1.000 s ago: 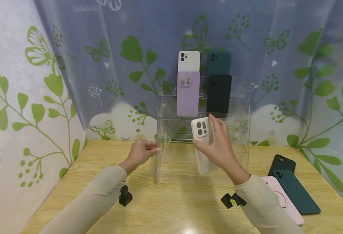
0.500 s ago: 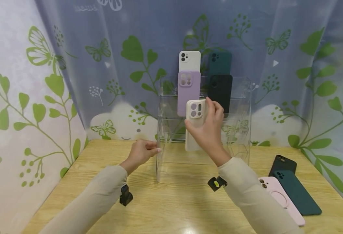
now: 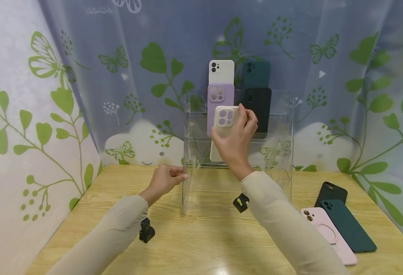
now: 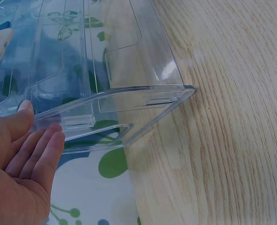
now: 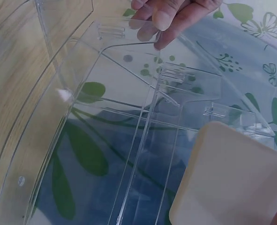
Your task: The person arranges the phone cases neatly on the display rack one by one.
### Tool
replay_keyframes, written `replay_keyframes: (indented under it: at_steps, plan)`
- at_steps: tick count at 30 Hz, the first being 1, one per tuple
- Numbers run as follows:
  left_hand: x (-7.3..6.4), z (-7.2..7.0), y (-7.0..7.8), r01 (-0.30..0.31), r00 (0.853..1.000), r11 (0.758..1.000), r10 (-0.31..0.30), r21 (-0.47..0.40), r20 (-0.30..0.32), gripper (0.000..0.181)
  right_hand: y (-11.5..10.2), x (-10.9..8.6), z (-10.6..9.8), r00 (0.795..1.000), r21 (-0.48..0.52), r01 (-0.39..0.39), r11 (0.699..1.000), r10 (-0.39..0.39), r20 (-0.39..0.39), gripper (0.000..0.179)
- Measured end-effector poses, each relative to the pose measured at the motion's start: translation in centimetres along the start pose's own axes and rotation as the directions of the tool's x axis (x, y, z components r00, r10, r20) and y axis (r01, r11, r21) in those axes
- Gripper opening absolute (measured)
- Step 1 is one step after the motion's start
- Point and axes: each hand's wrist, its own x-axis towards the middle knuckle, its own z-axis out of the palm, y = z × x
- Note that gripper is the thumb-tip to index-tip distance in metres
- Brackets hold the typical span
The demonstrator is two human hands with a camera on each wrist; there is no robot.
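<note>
One white case point(image 3: 225, 130) stood slightly tilted at the middle of the frame, pinched by its side edges between the thumb and fingers of my right hand point(image 3: 235, 143). I judged this a placing step: next called for easing its foot into the stand point(image 3: 186, 194), though contact I couldn't tell. Close above, the purple case point(image 3: 211, 110) limited me; right of centre, under the black case point(image 3: 260, 109), lay open room. Left of centre, my left hand point(image 3: 165, 179) pinched the stand's side edge.

The cream phone case point(image 3: 226, 132) and lilac case point(image 3: 228, 95) are plain, the blue backdrop point(image 3: 187, 34) green-leafed, the table point(image 3: 191, 244) wood-grained.
</note>
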Motion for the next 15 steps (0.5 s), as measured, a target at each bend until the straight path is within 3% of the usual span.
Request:
replay_keyframes:
  at_steps: [15]
  plan:
    - [0.0,0.0,0.1,-0.010,1.000,1.000,0.010,-0.001,-0.003,0.042,1.2,0.0,2.9,0.995,-0.086,-0.014,0.996,0.005,-0.102,0.080]
